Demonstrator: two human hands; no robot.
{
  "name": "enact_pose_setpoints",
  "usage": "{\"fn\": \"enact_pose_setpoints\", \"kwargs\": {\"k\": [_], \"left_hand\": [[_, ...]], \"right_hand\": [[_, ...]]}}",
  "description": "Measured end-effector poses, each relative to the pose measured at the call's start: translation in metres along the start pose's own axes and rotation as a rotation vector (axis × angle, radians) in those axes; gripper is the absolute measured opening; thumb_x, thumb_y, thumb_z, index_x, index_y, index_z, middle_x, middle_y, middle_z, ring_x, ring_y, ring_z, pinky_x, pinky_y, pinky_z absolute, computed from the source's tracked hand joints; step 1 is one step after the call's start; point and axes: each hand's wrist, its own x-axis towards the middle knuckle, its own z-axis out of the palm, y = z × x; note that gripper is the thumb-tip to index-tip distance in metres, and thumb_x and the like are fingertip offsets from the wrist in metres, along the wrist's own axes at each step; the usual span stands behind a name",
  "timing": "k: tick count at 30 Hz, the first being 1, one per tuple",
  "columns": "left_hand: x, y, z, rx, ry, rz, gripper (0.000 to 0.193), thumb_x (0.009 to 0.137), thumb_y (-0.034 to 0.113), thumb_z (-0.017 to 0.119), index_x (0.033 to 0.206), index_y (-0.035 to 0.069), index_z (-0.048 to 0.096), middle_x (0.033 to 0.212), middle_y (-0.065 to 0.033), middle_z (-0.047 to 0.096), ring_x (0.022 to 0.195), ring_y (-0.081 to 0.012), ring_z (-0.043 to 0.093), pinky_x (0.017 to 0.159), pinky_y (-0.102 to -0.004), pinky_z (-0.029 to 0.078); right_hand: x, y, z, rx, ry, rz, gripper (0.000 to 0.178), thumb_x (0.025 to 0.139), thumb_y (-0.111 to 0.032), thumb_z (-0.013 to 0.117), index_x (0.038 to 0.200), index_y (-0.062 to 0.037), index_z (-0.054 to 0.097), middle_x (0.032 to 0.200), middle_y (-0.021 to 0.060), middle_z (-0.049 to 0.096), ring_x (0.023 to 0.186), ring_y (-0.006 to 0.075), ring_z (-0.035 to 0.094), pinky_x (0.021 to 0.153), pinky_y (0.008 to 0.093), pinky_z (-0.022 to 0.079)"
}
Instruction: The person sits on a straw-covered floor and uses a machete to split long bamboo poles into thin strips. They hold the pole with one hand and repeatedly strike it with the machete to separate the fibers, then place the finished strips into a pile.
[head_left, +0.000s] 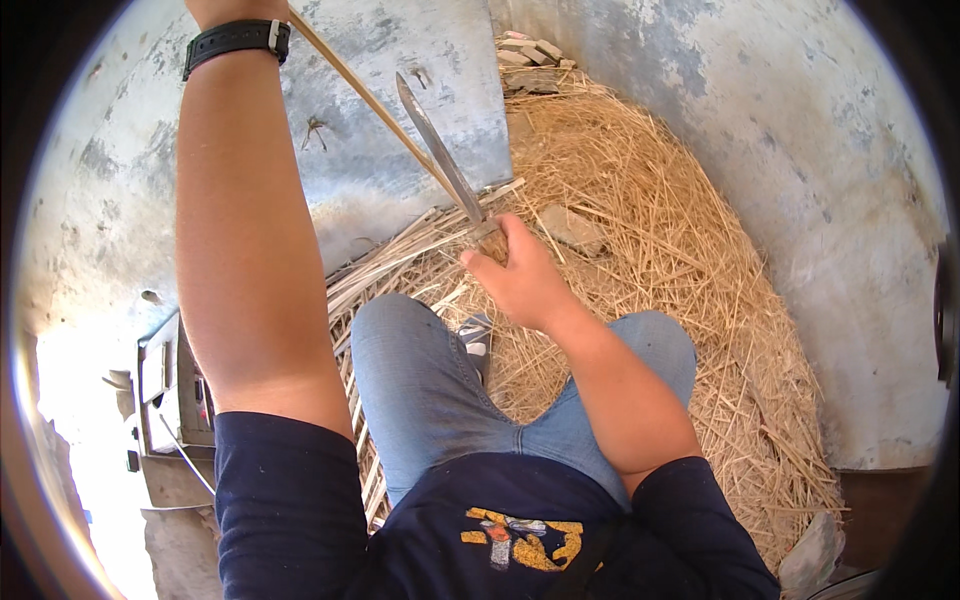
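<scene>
My right hand (pixel 528 280) is closed round the short handle of a knife (pixel 440 148), whose long blade points up and to the left. A thin bamboo strip (pixel 362 92) slants from beside my left wrist down to the blade's lower part, where the two overlap; whether they touch is unclear. My left arm reaches to the upper edge, and only the base of my left hand (pixel 235 10) shows above a black wristwatch (pixel 238 42). Its fingers are cut off by the picture edge, so their grip is hidden.
Loose straw-like strips (pixel 640 190) cover the floor ahead and to the right. Longer split strips (pixel 385 262) lie beside my left knee. A flat stone (pixel 573 230) sits past my right hand. Worn grey walls (pixel 800 150) stand close round. A box-like object (pixel 170 385) is at left.
</scene>
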Motion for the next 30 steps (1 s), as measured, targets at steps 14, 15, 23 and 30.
{"fn": "enact_pose_setpoints", "kwargs": {"k": [14,15,23,30], "left_hand": [[0.006,-0.009,0.004,-0.038,-0.017,-0.021,0.047,0.108,0.050,0.040,0.070,0.022,0.042,0.053,0.0074,0.034,0.041,-0.0090,0.031,0.039,-0.0274,0.025],[0.005,-0.011,0.006,-0.043,-0.031,-0.002,0.047,0.108,0.050,0.040,0.070,0.022,0.042,0.053,0.0072,0.034,0.041,-0.0091,0.031,0.039,-0.0273,0.025],[0.014,-0.014,0.007,0.067,0.007,0.006,0.051,0.107,0.054,0.039,0.069,0.020,0.043,0.052,0.0053,0.035,0.041,-0.0102,0.033,0.039,-0.0281,0.026],[0.020,-0.019,0.015,0.172,0.010,-0.037,0.056,0.106,0.058,0.037,0.066,0.019,0.042,0.050,0.0038,0.035,0.040,-0.0116,0.033,0.038,-0.0290,0.026]], "right_hand": [[0.015,0.021,0.005,0.460,-0.035,0.095,0.052,0.105,-0.044,0.054,0.128,0.0027,0.055,0.073,0.0014,0.056,0.060,0.0075,0.049,0.054,0.0255,0.042],[0.018,0.026,0.003,0.442,-0.028,0.080,0.050,0.105,-0.043,0.053,0.128,0.0013,0.053,0.072,0.0015,0.055,0.057,0.0071,0.048,0.052,0.0248,0.042],[0.010,0.011,-0.015,0.586,0.039,-0.037,0.045,0.107,-0.040,0.050,0.134,-0.0042,0.045,0.078,0.0040,0.054,0.056,0.0070,0.048,0.052,0.0217,0.043],[-0.016,-0.011,-0.020,0.561,0.003,-0.205,0.047,0.108,-0.042,0.046,0.137,-0.0045,0.041,0.080,0.0022,0.054,0.057,0.0051,0.047,0.048,0.0199,0.041]]}}
